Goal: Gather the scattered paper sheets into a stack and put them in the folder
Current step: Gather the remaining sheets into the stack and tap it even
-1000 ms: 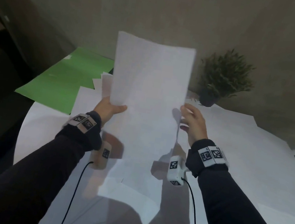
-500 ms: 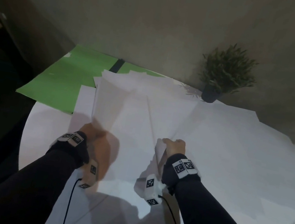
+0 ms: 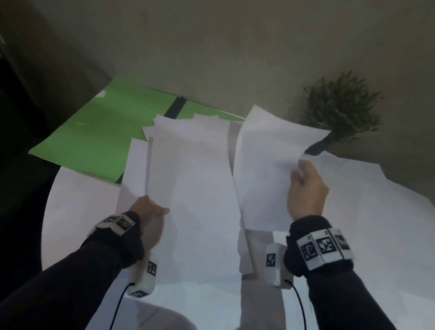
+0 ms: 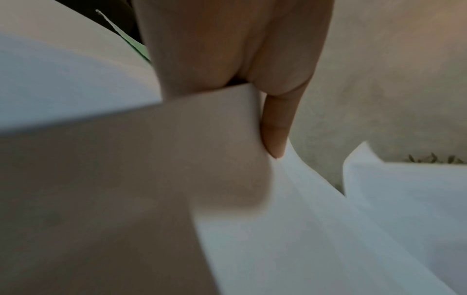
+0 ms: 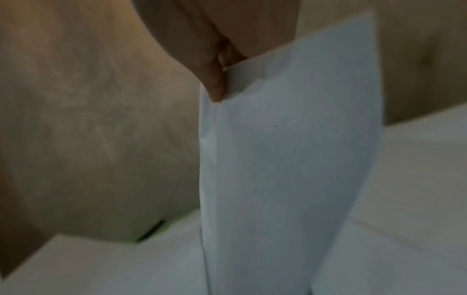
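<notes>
Far left: flat green card folder (image 3: 100, 133) lies open on the round white surface (image 3: 73, 212), black strip down its middle. Its right part is covered by loose white paper sheets (image 3: 182, 127); can't tell whether any are actually tucked inside or just lying over it. Left panel shows bare.

Left hand (image 3: 151, 218) pinches the near edge of a small bundle of white sheets (image 3: 192, 189). Left wrist view: thumb on top, fingers below, paper bowing away from the pinch. The bundle slopes up off the surface, edges not squared.

Right hand (image 3: 307, 191) grips a single white sheet (image 3: 265, 167) by its right edge, lifted and curling. Right wrist view shows a fingertip (image 5: 216, 89) clamped on the sheet's edge, the rest hanging limp.

Further right: more large white sheets (image 3: 374, 220) lie flat, overlapping, still ungathered. Small green potted plant (image 3: 340, 110) at the back, just beside the raised sheet's top corner.

Handling, my read: paper is light, floppy and slick sheet on sheet. Edge pinches let it sag and fan. Better to hold the stack mid-edge with fingers spread under it, then tap the edges square on the surface. Single flat sheets likely need a corner peeled or a slide to the rim. Creases easily, and that plant could snag it.
</notes>
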`<state>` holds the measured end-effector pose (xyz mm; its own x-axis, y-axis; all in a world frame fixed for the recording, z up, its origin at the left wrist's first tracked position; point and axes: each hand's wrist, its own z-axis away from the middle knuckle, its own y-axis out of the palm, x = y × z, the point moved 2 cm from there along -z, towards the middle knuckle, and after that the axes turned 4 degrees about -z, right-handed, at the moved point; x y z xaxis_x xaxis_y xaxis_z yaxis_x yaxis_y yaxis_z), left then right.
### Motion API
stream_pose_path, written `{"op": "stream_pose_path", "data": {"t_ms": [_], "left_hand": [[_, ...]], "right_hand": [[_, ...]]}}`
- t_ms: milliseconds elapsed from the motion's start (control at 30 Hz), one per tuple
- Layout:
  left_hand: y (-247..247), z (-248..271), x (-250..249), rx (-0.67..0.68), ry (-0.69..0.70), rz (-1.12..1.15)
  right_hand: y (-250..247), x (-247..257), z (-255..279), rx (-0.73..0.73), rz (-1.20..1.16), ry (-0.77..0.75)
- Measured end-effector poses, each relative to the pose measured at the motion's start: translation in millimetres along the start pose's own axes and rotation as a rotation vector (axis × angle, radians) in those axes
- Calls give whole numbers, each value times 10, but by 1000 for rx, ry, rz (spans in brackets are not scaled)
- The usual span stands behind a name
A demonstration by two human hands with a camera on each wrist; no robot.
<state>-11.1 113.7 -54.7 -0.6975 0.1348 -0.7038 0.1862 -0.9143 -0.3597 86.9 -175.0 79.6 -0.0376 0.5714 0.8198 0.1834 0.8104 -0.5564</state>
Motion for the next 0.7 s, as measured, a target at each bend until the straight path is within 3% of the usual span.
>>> {"op": "stream_pose_path", "data": {"t_ms": [100, 200, 267, 333, 400, 467, 633, 700], "left_hand": [[-17, 9, 60, 5, -21, 61], [-23, -73, 154, 17, -24, 151], [-21, -60, 145, 19, -20, 252], [-15, -57, 139, 14, -75, 413], [-22, -113, 156, 58, -160, 501], [-26, -34, 113, 143, -199, 485], [-37, 123, 28, 140, 13, 334], [-70, 85, 78, 133, -2, 334]], "right_hand": [[-134, 241, -81, -55, -258, -47], [-149, 228, -31, -63, -609, 79], [6, 21, 51, 26, -543, 212], [262, -261, 183, 226, -284, 309], [511, -517, 336, 422, -12, 313], [695, -663, 511, 542, 109, 310], [905, -608, 781, 651, 138, 266], [802, -615, 675, 543, 91, 331]]}}
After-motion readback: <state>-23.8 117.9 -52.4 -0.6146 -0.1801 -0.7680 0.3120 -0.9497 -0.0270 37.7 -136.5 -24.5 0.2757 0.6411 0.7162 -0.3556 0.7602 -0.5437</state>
